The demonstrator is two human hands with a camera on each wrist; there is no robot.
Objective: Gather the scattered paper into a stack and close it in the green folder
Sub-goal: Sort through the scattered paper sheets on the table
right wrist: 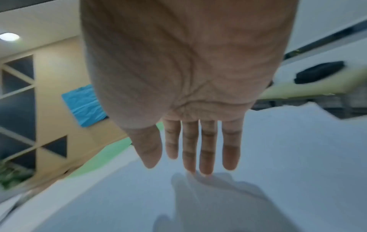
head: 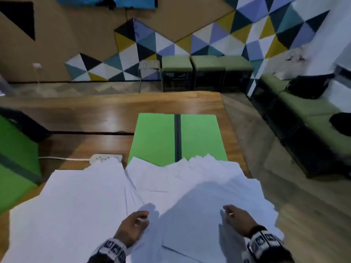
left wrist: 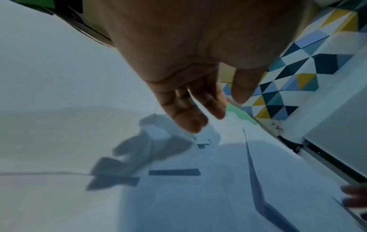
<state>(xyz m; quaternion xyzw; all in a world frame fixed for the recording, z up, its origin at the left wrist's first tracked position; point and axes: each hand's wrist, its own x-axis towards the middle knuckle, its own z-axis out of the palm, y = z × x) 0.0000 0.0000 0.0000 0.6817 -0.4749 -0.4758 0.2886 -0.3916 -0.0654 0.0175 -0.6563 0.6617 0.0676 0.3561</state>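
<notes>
Many white paper sheets (head: 81, 202) lie fanned across the near part of the wooden table (head: 98, 112); their far edges overlap the open green folder (head: 153, 137), which lies flat with a dark spine down its middle. My left hand (head: 135, 223) hovers just above the sheets at centre, fingers loosely bent and holding nothing, as the left wrist view (left wrist: 198, 109) shows. Over the sheets on the right, my right hand (head: 232, 215) has straight fingers and an empty palm (right wrist: 200, 150). The paper (right wrist: 278, 157) fills the lower half of both wrist views.
A white power strip (head: 106, 158) with its cable lies at the sheets' far left edge. A green chair (head: 15, 149) stands to the left of the table. The table's right edge (head: 237, 141) drops to the floor; green benches (head: 303, 111) line the right wall.
</notes>
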